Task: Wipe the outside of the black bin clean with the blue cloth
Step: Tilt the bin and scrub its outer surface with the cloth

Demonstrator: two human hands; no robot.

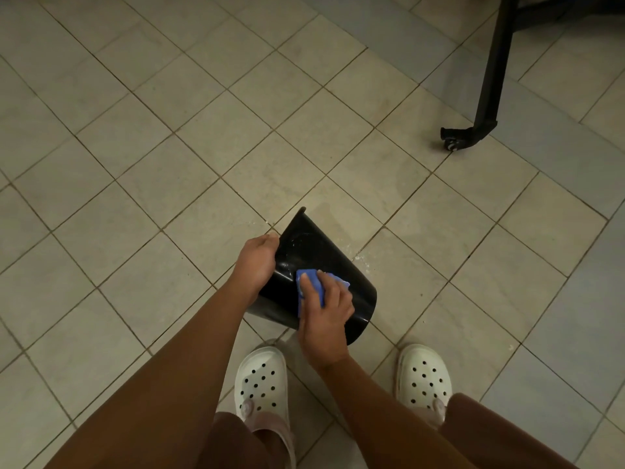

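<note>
The black bin (316,252) lies tipped on its side over the tiled floor, between my two hands, just in front of my feet. My left hand (255,262) grips its left wall, fingers curled round the edge. My right hand (326,311) holds the bunched blue cloth (309,282) and presses it against the bin's upper side wall. Pale smears and wet specks show on the black surface above the cloth. The wider end of the bin points toward my right foot.
My white clogs (262,380) (424,377) stand on the beige tile floor (169,147) below the bin. A black metal furniture leg with a foot (473,130) stands at the upper right. Small white flecks lie on the tiles to the right of the bin.
</note>
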